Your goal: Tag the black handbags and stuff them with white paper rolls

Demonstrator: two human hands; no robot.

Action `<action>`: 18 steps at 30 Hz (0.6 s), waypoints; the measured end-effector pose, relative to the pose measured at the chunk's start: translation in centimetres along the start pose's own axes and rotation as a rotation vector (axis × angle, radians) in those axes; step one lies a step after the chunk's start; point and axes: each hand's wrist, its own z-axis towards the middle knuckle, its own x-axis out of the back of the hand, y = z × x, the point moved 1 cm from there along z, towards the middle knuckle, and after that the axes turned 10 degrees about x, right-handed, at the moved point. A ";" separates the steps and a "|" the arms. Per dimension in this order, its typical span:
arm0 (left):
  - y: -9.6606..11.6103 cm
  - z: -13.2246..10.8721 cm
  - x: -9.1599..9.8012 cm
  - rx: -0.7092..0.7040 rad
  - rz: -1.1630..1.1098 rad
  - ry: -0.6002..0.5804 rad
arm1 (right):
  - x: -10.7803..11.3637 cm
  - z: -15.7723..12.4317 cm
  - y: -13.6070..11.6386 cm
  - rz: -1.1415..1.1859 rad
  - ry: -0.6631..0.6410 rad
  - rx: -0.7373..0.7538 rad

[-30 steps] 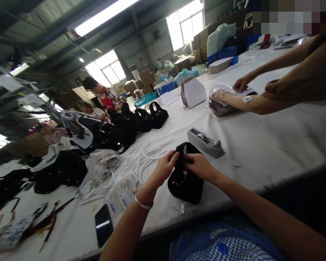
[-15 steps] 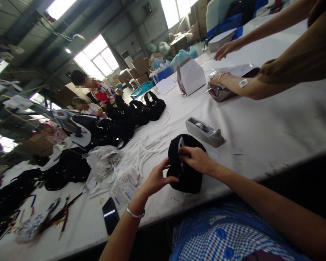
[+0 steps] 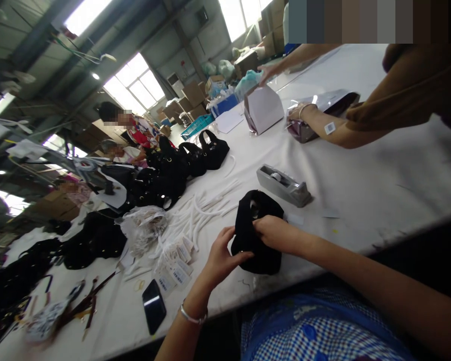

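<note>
The left hand (image 3: 221, 253) pinches the near left side of the black bag (image 3: 265, 260), thumb pressed onto the fabric. The right hand (image 3: 272, 233) curls closed over its upper right edge, so both hands are clamped on it. The bag sits upright on the white surface (image 3: 379, 170), close to the near edge. Just behind the bag lies a grey tape dispenser (image 3: 283, 184). To the bag's left are white tubes (image 3: 206, 208), paper tags (image 3: 176, 260) and a phone (image 3: 154, 305). Well behind the bag, a co-worker's hand (image 3: 304, 113) rests on a plastic-wrapped package. Half a second ago the left hand was open beside the bag and the right hand sat higher, at its opening.
</note>
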 end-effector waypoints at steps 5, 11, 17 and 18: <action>2.5 0.4 -0.4 0.175 -0.293 0.059 | 1.6 -1.9 0.3 -0.166 0.407 -0.059; 5.7 4.1 -0.3 0.395 -0.712 -0.080 | 1.8 -1.4 1.9 -0.162 0.611 -0.014; 6.7 5.0 0.2 0.310 -0.837 -0.078 | 2.2 -1.1 1.5 0.221 0.521 -0.194; 6.6 4.9 0.2 0.310 -0.849 -0.060 | 2.4 -0.9 1.4 0.319 0.460 -0.221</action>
